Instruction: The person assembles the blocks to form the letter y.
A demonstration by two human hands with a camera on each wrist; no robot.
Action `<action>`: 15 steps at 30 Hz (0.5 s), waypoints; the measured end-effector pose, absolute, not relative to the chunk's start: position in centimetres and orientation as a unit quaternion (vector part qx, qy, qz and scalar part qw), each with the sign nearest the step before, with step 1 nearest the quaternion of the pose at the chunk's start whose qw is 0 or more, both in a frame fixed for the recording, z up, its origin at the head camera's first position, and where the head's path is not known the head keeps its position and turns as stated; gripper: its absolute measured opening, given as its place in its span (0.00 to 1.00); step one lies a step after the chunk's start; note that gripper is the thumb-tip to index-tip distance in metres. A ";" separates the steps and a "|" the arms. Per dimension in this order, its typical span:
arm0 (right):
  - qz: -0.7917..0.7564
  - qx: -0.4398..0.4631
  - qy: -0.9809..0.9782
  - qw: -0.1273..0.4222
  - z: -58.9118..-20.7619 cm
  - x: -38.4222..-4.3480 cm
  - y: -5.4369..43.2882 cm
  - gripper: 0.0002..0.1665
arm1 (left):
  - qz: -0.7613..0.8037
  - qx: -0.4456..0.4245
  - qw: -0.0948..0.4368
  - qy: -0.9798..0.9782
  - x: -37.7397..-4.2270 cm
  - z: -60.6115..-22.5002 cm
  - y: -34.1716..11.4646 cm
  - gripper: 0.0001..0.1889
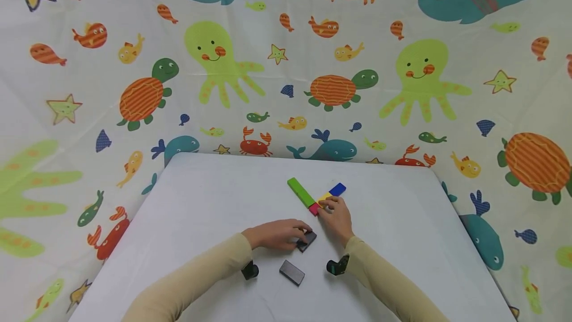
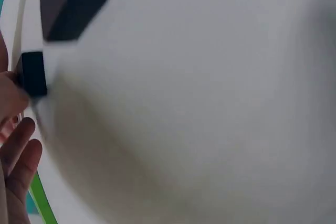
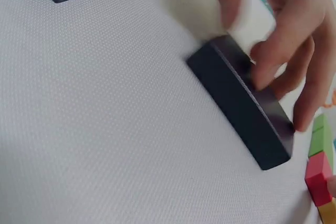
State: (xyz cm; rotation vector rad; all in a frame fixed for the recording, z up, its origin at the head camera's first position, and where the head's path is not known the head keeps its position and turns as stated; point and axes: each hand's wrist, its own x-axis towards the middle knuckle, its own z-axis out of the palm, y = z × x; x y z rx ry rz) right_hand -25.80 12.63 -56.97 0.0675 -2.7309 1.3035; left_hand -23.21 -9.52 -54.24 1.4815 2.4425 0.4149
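A dark, flat rectangular block (image 3: pixel 239 103) lies under my left hand (image 1: pixel 279 234), whose curled fingers and thumb hold it near the middle of the white table. My right hand (image 1: pixel 337 218) is farther forward, its fingers bent at a small red block (image 1: pixel 314 209), with a fingertip on it in the right wrist view. The red block touches a long green strip of block (image 1: pixel 300 192) on one side and a yellow block (image 1: pixel 323 198) on the other. A blue block (image 1: pixel 337 189) continues the yellow one. The right fingers partly hide the yellow block.
Another dark block (image 1: pixel 292 273) lies on the white table (image 1: pixel 214 188) between my forearms, nearer to me. Small black devices (image 1: pixel 337 265) are worn at both wrists. A sea-animal cloth (image 1: pixel 277 78) hangs behind the table.
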 end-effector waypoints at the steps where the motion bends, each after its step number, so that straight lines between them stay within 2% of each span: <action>1: 0.430 0.023 -0.900 0.058 -56.9 -25.8 12.6 0.15 | 0.144 0.498 0.129 0.845 -23.6 -54.2 -9.7 0.16; 8: 0.425 0.028 -0.903 0.060 -56.7 -25.7 12.6 0.15 | 0.172 0.478 0.138 0.850 -24.4 -54.7 -9.4 0.27; 15: 0.432 0.026 -0.900 0.053 -56.5 -25.7 12.6 0.16 | 0.148 0.478 0.141 0.854 -24.0 -54.6 -8.4 0.27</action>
